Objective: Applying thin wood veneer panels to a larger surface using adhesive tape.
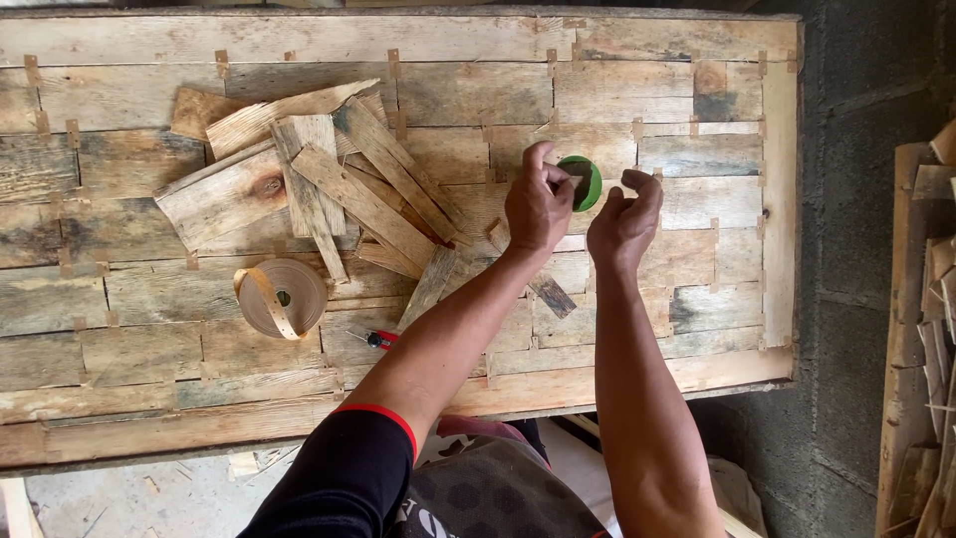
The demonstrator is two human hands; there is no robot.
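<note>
The left hand is closed around a small green round container, thumb and fingers pinching at its near edge where a dark piece shows; the container sits on, or just above, the patched wooden bench towards its right half, and I cannot tell whether it rests there or is lifted. The right hand is just beside it, fingers curled loosely inward, thumb and forefinger nearly meeting but holding nothing I can make out. Risk, as I judge it: the hold on the container is a fingertip hold only, and the bench surface is uneven with raised strips and staples, so the container could tip or skid if set down carelessly. A splinter from the rough boards is also a fair concern for bare hands. To the left lies a loose heap of wood offcuts, one slat reaching close under the left forearm, liable to be knocked. Nearer the front edge sit a roll of tan strapping and a small red-handled tool, well apart from both hands.
</note>
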